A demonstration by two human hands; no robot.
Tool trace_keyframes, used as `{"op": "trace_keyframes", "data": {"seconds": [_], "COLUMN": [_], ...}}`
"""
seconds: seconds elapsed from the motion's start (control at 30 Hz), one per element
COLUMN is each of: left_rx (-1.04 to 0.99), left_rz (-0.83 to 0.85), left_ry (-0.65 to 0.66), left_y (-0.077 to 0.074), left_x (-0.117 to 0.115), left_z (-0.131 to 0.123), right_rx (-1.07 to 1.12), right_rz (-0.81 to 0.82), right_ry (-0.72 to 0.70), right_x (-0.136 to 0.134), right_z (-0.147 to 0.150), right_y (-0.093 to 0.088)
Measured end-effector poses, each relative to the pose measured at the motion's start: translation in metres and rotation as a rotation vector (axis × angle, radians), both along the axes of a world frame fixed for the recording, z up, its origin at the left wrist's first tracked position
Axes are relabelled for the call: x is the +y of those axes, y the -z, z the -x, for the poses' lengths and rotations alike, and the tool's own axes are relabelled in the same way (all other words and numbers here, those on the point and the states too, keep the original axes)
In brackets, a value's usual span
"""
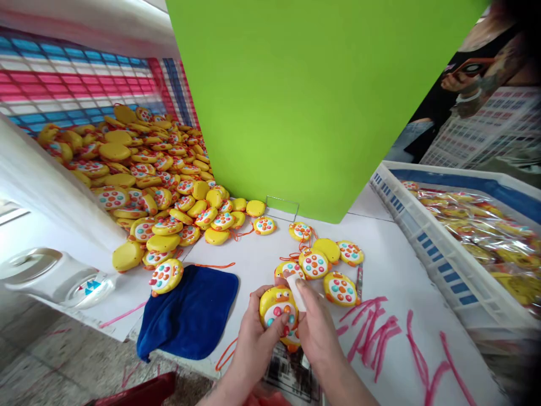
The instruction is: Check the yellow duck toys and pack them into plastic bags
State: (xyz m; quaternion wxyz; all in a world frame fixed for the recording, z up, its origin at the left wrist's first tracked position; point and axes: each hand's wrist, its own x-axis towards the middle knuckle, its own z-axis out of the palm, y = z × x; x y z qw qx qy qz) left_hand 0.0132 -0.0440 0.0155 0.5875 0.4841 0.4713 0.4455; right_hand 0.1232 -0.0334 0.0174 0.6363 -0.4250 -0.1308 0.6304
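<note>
My left hand [257, 332] is closed round a yellow duck-faced button toy [278, 301], its thumb on the coloured buttons. Pinched in my right hand [315, 324] is a small white wiping pad [296, 290], held against the toy's upper right edge. I cannot tell whether the pad is cloth or sponge. Just beyond my hands lie several more of these toys, among them one with its button face up [315, 263] and one turned over [327, 250]. A blue cloth [192, 316] lies to the left, with another duck toy [166, 276] on its corner.
A large heap of the same toys [147, 169] spills from the left onto the white table [253, 259]. Behind stands a tall green panel [287, 101]. A white crate [426, 270] on the right holds bagged toys [477, 220]. Another person [469, 79] is at the far right.
</note>
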Motion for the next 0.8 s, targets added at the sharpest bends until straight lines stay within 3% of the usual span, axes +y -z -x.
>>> {"op": "trace_keyframes", "data": {"seconds": [0.27,0.53,0.8], "left_rx": [-0.123,0.044,0.081], "left_rz": [0.129,-0.017,-0.05], "left_ry": [0.002,-0.038,-0.084], "left_y": [-0.003,0.005,0.009], "left_x": [0.002,-0.008,-0.01], "left_z": [0.006,0.002,-0.001], "right_rx": [0.106,-0.17,-0.191], "right_rz": [0.005,-0.036,-0.059], "right_ry": [-0.042,-0.069,-0.099], "right_x": [-0.005,-0.007,-0.009], "right_z": [-0.002,0.006,0.005], "right_y": [0.002,0.008,0.012]}}
